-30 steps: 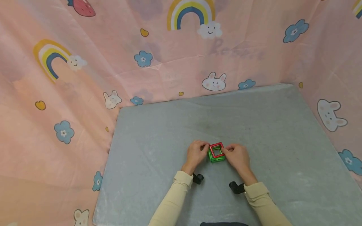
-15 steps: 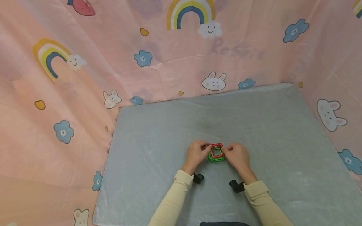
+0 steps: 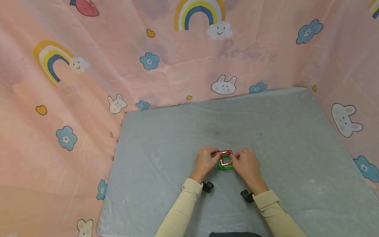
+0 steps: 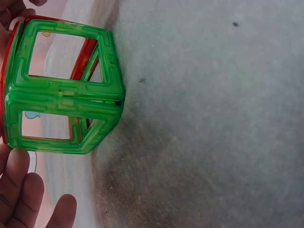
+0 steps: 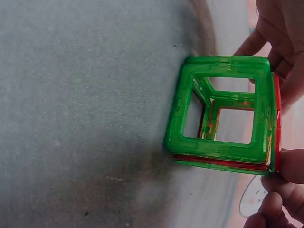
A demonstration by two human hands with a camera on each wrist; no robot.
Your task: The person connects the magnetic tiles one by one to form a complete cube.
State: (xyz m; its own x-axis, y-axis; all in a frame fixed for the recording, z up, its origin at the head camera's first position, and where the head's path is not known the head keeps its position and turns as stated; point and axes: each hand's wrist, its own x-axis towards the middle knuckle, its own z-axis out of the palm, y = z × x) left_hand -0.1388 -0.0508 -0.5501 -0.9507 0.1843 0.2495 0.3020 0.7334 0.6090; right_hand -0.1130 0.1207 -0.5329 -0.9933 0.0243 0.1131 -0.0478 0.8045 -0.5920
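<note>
A small open cube of green square magnetic tiles [image 3: 226, 167] stands on the grey cloth, with more red edging showing inside it in the wrist views. Across its top lies a red square magnetic tile [image 3: 226, 152], seen edge-on in the right wrist view. My left hand [image 3: 205, 162] pinches the red tile's left side between thumb and fingers. From the other side, my right hand [image 3: 246, 165] pinches its right edge. In the left wrist view, two joined green tiles [image 4: 64, 89] face the camera, and left fingertips [image 4: 17, 164] sit right at the cube's upper corner.
The grey cloth-covered table [image 3: 165, 141] spreads out around the cube. A pink patterned curtain [image 3: 177, 79] rises along its back and sides. Black wrist camera mounts [image 3: 208, 187] stick out below both hands.
The red tile has turned slightly and lines up more closely with the green cube. My left fingertips have edged right over its side, and my right hand has shifted slightly left.
</note>
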